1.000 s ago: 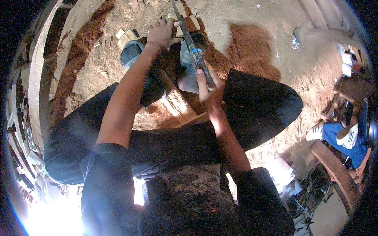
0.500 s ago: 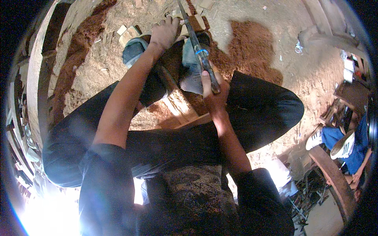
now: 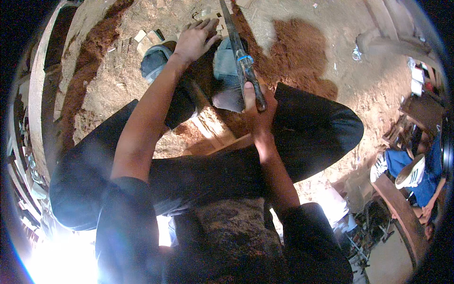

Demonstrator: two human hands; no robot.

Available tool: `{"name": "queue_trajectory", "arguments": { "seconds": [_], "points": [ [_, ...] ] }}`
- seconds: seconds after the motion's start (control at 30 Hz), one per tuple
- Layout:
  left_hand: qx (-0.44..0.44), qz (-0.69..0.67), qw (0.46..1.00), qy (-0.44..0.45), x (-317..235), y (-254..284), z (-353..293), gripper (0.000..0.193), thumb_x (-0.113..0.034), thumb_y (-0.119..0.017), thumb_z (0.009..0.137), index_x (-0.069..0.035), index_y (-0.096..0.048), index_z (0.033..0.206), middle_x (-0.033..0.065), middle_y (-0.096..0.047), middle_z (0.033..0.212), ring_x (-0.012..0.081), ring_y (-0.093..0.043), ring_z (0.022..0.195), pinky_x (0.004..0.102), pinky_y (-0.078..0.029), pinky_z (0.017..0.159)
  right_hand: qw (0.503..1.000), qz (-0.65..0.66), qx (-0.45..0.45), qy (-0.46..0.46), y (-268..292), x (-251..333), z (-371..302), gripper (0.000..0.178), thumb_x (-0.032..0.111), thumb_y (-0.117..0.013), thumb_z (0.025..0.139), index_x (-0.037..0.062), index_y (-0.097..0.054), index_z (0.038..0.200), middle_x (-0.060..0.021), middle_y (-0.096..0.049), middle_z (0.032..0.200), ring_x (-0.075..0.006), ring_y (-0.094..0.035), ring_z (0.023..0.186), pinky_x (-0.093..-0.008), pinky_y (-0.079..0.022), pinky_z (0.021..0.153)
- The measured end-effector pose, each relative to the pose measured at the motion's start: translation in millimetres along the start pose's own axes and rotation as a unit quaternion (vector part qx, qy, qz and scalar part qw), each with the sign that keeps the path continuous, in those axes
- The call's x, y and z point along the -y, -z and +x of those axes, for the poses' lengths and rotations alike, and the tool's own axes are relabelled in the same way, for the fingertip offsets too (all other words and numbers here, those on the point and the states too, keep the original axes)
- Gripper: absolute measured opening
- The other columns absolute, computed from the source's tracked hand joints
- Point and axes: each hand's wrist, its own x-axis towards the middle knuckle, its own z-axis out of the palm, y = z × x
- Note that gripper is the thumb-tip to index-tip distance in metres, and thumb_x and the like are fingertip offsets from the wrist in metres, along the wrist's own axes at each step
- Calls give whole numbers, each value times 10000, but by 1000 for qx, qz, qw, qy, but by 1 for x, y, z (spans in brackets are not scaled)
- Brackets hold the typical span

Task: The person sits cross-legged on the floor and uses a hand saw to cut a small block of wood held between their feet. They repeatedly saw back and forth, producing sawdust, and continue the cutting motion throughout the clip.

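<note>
head view: right hand (image 3: 259,104) clamped on a long-bladed tool (image 3: 237,42), left hand (image 3: 194,42) spread out ahead

the right hand is closed around the dark handle (image 3: 253,87) of the tool, its thumb lying along the top. a blue band (image 3: 245,58) circles the tool just ahead of that grip, and the narrow blade runs forward from there, past the right side of the left hand, to the upper edge of the view. whether the blade has teeth cannot be told.

the left hand is empty-looking and unclenched, palm down, fingers reaching forward and thumb held apart toward the blade. a pale wood piece (image 3: 221,24) shows just beside its fingertips; whether they press on it is hard to tell. more small wood blocks (image 3: 150,41) lie to the left of this hand.

between the two hands is a grey-blue shoe (image 3: 224,64); its mate (image 3: 156,61) is left of the left wrist. reddish-brown dust (image 3: 302,52) covers the ground ahead and to the right of the right hand. a dark-trousered knee (image 3: 317,128) is bent just right of it. well off to its right sits another person in blue trousers (image 3: 428,187).
</note>
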Motion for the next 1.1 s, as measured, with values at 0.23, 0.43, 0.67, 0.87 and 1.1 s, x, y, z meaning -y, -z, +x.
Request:
{"name": "queue_trajectory", "arguments": {
  "seconds": [0.23,0.43,0.67,0.87,1.1],
  "points": [
    [41,-42,954,295,32,-15,28,600,-471,-363,1007,13,-708,1090,299,-691,1039,471,-660,1023,523,-523,913,999,-25,7,27,-12,3,8,397,253,-588,985,-6,-625,1283,-107,-718,943,-144,-646,865,-311,-512,815],
    [218,-23,936,276,29,-27,64,672,-514,-299,1001,4,-704,1141,283,-670,1162,449,-643,1110,507,-501,982,995,-30,75,-54,-9,30,22,394,253,-586,987,-2,-625,1285,-120,-726,943,-154,-668,856,-318,-527,800],
    [191,-69,903,377,0,-4,63,659,-508,-316,987,-1,-690,1182,242,-655,1233,429,-632,1150,486,-483,1018,998,-5,41,-45,-31,14,29,378,217,-569,996,-10,-614,1295,-126,-717,989,-156,-658,874,-313,-527,800],
    [181,-82,900,389,-1,-3,68,598,-443,-330,969,-24,-693,1192,249,-661,1214,411,-645,1135,484,-494,1007,984,-2,132,-117,-34,9,31,366,149,-536,1016,-20,-556,1339,-178,-689,1109,-211,-655,951,-333,-512,844],
    [193,-47,900,389,-9,12,63,587,-462,-357,967,-39,-692,1197,241,-667,1209,403,-645,1136,474,-500,1001,987,-88,120,-55,-28,1,6,393,155,-527,1026,1,-518,1387,-172,-689,1077,-220,-676,924,-363,-534,787]
  ]
}}
